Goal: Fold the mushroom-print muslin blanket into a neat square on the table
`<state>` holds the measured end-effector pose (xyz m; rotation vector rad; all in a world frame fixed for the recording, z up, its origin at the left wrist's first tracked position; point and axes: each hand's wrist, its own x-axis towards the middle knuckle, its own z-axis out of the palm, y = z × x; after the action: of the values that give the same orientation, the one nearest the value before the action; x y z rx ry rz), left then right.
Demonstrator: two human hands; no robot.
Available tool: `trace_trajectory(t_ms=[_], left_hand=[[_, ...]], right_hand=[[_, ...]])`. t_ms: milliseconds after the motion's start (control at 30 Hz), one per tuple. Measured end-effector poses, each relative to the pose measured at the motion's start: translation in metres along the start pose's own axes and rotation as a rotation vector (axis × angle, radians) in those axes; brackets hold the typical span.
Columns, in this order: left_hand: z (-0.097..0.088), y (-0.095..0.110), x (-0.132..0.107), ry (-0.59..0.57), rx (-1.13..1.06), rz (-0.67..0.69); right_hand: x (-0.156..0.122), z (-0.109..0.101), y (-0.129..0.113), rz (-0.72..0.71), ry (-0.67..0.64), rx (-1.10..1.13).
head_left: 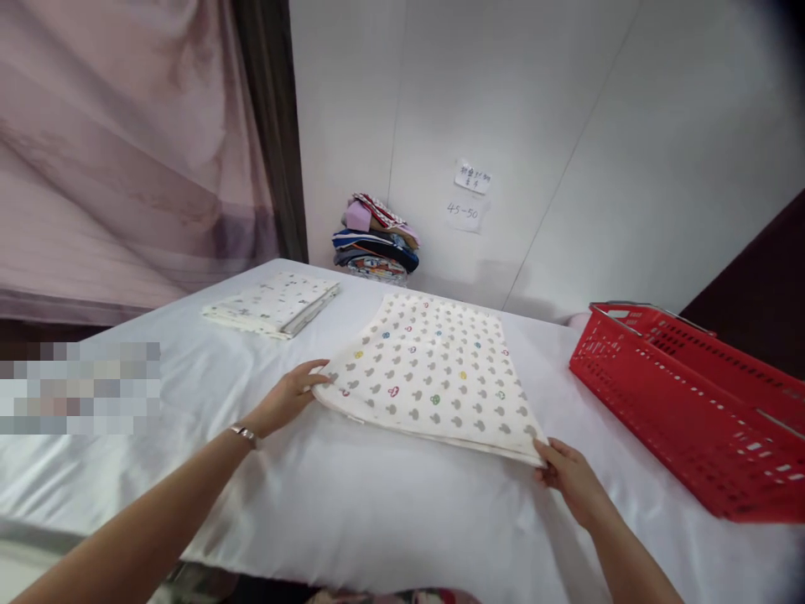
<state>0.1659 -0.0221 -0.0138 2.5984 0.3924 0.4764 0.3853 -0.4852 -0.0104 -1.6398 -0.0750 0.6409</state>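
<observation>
A white cloth [433, 369] printed with grey and coloured mushrooms lies folded in layers on the white-covered table [402, 512], its near edge lifted slightly. My left hand [293, 396] pinches its near left corner between thumb and fingers; a silver-coloured band circles that wrist. At the near right corner, my right hand [569, 478] grips the same cloth, thumb on top. To the left, farther back, sits a folded white cloth [270, 302] with a small dark print, apart from both hands.
A red perforated basket [679, 411] with metal handles stands at the right. Folded fabrics [376, 243] are piled by the back wall, left of two paper notes [465, 210]. A pink curtain [126, 151] hangs at the left. One patch at the left edge is pixelated.
</observation>
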Motion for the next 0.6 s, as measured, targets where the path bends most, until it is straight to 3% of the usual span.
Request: trace_trajectory(t_ms=[133,367,500,600], left_hand=[[0.008,-0.001,-0.012,0.016,0.041,0.019],[0.015,0.003,-0.021,-0.042,0.135,-0.059],[0.019,0.028,-0.034,0.033,0.279,-0.003],[0.032,0.056,-0.041,0.051,0.302,0.161]], right_hand=[[-0.001,-0.005,0.013,0.051,0.032,-0.144],[0.0,0.001,0.022,0.027,0.103,-0.73],[-0.007,0.001,0.014,-0.239,0.28,-1.171],[-0.014,0.011,0.01,-0.557,0.319,-1.265]])
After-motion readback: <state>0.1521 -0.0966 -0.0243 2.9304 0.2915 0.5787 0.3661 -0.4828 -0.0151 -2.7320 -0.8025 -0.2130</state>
